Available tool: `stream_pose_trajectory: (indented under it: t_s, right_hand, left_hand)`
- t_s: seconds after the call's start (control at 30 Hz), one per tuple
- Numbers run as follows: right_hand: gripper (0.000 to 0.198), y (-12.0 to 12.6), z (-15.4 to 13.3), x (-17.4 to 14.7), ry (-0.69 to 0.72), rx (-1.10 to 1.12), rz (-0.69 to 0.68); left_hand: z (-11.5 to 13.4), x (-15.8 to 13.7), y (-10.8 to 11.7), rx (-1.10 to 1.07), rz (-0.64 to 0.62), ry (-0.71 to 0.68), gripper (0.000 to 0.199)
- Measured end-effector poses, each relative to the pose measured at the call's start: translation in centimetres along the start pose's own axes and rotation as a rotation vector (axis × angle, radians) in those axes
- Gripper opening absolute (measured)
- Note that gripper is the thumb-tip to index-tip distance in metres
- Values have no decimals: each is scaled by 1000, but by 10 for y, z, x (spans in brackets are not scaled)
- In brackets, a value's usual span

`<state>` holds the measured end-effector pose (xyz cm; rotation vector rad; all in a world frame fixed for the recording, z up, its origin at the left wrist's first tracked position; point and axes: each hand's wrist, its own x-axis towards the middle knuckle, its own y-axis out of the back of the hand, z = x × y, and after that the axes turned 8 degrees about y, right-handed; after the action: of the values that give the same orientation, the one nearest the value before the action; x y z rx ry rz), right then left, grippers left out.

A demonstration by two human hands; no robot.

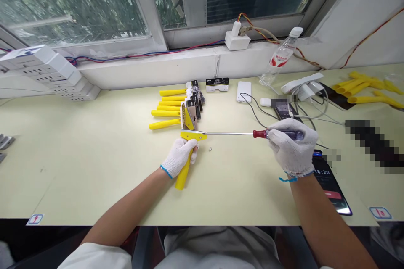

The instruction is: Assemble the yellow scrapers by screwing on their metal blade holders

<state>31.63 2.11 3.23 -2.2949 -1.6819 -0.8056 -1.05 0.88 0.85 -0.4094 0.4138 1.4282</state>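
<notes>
My left hand (180,156), in a white knit glove, is closed around the handle of a yellow scraper (182,178), whose head points away from me. My right hand (292,146), also gloved, grips the handle of a screwdriver (229,133) with a red collar and a long metal shaft. The shaft lies level, and its tip meets the right end of the scraper's head. On the table just right of the scraper lies a tiny metal piece, perhaps a screw (210,149). Beyond the head, several more yellow scrapers (166,124) lie in a row with printed cards on their heads.
A black-and-white package (217,85) and a white power bank (244,92) lie at the back. Rightward are a water bottle (279,59), cables, yellow handles (360,86) and a phone (331,185) beside my right wrist. White boxes (50,71) are stacked at the far left.
</notes>
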Motion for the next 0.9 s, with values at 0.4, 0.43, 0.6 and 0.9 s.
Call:
stream_pose_trajectory:
  t_s: [0.4, 0.43, 0.6, 0.9]
  right_hand:
    - [3, -3, -7, 1, 89, -27, -74]
    - [3, -4, -7, 1, 89, -24, -79]
    - [4, -4, -4, -2, 83, -3, -111]
    - [14, -10, -12, -3, -20, -122, -70]
  left_hand:
    - [1, 0, -1, 6, 3, 6, 25]
    - [1, 0, -1, 12, 2, 6, 25]
    - [-1, 0, 1, 45, -4, -5, 27]
    - [-2, 0, 2, 70, 2, -4, 27]
